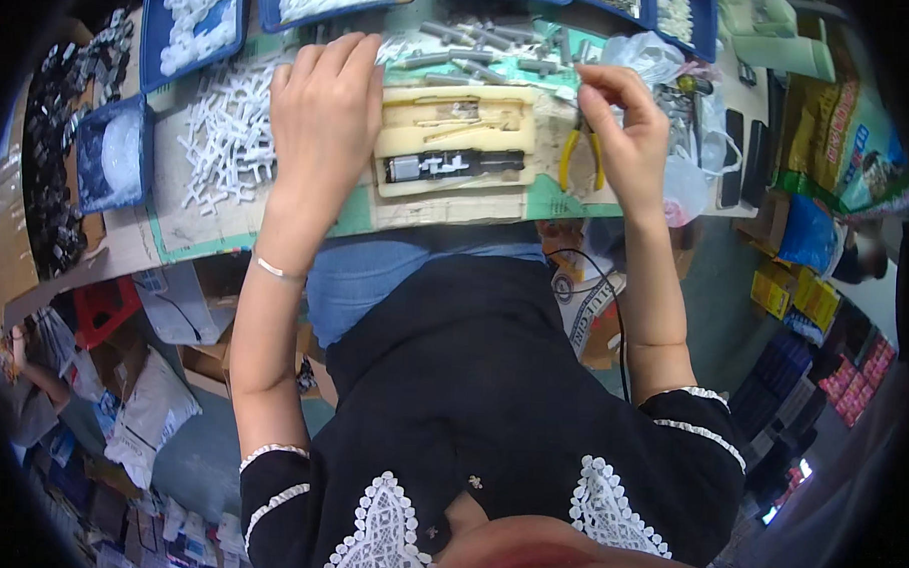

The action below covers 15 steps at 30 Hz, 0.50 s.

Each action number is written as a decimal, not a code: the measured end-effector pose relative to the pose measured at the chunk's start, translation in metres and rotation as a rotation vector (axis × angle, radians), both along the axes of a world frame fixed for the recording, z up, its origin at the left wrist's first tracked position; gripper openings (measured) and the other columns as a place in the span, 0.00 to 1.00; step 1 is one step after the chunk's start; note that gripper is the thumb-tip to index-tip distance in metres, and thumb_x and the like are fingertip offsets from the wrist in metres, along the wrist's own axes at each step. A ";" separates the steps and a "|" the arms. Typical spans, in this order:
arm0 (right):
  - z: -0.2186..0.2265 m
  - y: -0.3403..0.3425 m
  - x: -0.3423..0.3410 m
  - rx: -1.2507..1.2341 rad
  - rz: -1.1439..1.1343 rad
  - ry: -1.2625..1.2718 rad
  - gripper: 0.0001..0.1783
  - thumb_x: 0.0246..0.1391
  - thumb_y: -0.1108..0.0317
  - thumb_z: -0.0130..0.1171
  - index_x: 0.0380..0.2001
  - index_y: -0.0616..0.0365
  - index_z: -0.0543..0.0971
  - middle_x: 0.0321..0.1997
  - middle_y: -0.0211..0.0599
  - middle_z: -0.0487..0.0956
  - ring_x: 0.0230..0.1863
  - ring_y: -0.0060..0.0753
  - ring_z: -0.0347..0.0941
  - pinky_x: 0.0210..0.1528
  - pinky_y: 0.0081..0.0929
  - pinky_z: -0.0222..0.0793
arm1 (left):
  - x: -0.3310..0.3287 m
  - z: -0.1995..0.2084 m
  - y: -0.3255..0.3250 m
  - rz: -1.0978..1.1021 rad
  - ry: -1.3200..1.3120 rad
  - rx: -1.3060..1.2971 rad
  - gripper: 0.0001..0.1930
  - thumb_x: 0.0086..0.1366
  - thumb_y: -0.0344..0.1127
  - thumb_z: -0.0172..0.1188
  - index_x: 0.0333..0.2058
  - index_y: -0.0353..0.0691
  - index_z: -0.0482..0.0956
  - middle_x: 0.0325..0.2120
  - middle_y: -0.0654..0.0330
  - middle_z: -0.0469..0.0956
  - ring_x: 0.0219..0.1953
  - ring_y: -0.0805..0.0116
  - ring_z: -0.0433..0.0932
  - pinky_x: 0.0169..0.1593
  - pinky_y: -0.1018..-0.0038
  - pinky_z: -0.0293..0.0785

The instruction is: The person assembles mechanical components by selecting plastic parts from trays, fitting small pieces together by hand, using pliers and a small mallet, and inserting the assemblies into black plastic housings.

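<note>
My left hand (pixel 325 109) is stretched over the table, back up and fingers forward, left of a cream moulded block (pixel 455 134). Its fingers look extended, though the tips are partly hidden; nothing shows in them. In the block's near slot lies a black housing (pixel 499 163) with a silver cylinder and white pieces inside. My right hand (pixel 630 125) is raised to the right of the block, thumb and forefinger pinched together; what is between them is too small to make out. Yellow-handled pliers (pixel 566 163) lie between the block and that hand.
Grey tubes (pixel 472 56) lie behind the block. White branched plastic parts (pixel 225 126) are heaped at left, near a blue bin (pixel 146 73) and a smaller blue tray (pixel 149 153). Black parts (pixel 63 170) fill the far left. Plastic bags (pixel 683 187) and a phone-like black slab (pixel 732 143) sit right.
</note>
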State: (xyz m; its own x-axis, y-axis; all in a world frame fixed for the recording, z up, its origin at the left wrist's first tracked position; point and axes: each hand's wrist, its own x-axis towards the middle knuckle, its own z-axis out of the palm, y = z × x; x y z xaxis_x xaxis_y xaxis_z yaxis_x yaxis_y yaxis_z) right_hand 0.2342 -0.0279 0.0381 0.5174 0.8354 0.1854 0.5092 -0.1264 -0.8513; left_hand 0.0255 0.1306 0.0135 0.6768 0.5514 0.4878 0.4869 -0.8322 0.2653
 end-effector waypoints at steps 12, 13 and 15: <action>-0.009 0.028 0.037 -0.233 0.058 -0.611 0.10 0.45 0.70 0.56 0.33 0.61 0.78 0.34 0.44 0.77 0.40 0.45 0.71 0.45 0.37 0.65 | 0.010 0.003 0.013 0.011 0.126 -0.190 0.08 0.51 0.26 0.57 0.32 0.40 0.76 0.26 0.60 0.75 0.32 0.62 0.71 0.39 0.68 0.61; -0.011 0.034 0.036 -0.226 0.052 -0.613 0.10 0.45 0.70 0.56 0.33 0.61 0.78 0.34 0.44 0.77 0.40 0.45 0.71 0.45 0.37 0.65 | 0.010 0.005 0.012 0.002 0.090 -0.194 0.08 0.51 0.26 0.56 0.32 0.40 0.76 0.26 0.60 0.75 0.32 0.62 0.72 0.40 0.68 0.61; -0.014 0.043 0.034 -0.404 0.061 -0.675 0.12 0.45 0.69 0.58 0.35 0.61 0.77 0.34 0.44 0.78 0.40 0.47 0.72 0.43 0.37 0.67 | 0.006 0.007 0.010 -0.030 0.018 -0.212 0.09 0.53 0.25 0.57 0.35 0.39 0.76 0.27 0.59 0.76 0.32 0.62 0.74 0.39 0.68 0.64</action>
